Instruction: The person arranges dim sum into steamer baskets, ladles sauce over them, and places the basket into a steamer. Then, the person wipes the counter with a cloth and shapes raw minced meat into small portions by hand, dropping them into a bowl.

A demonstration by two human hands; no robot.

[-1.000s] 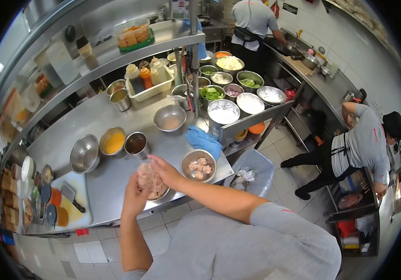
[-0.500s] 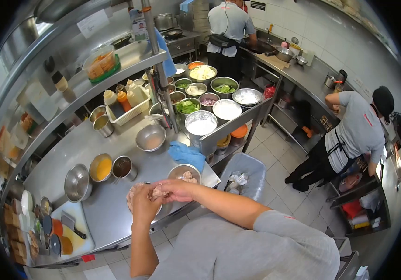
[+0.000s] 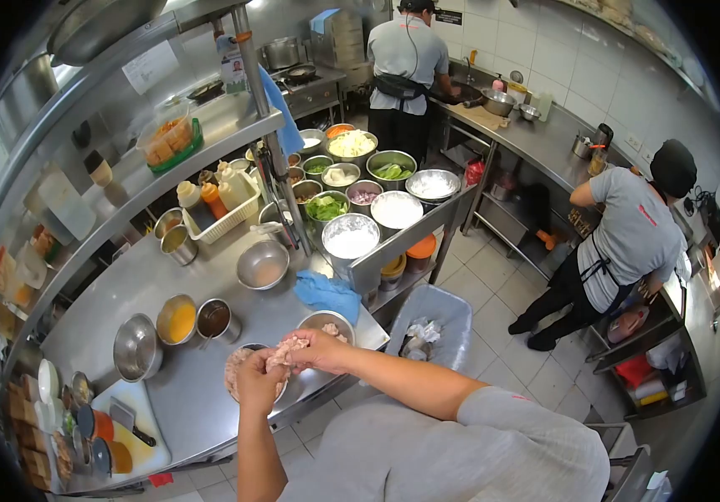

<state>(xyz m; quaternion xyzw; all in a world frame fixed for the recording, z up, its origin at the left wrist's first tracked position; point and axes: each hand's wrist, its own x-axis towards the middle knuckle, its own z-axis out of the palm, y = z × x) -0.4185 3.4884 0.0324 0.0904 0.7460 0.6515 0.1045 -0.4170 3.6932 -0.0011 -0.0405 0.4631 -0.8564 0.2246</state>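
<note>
Both hands are over a metal bowl of raw pinkish meat (image 3: 233,375) near the counter's front edge. Between them is a clump of raw meat (image 3: 288,350). My left hand (image 3: 257,381) has its fingers closed on the clump's lower left side. Gripping the same clump from the right is my right hand (image 3: 323,351), its fingertips partly hidden. Just behind that hand stands a second metal bowl (image 3: 314,319), holding some meat pieces.
A blue cloth (image 3: 328,294) lies behind the second bowl. Leftward are a bowl of yellow liquid (image 3: 181,321), a pot of dark sauce (image 3: 218,320) and a cleaver (image 3: 131,420) on a white board. A lined bin (image 3: 452,309) stands right. Two co-workers (image 3: 410,58) work farther off.
My hands have spread slightly apart, and more of the meat clump shows between them. The camera view has shifted a little. The right-hand co-worker's upper body has moved slightly left.
</note>
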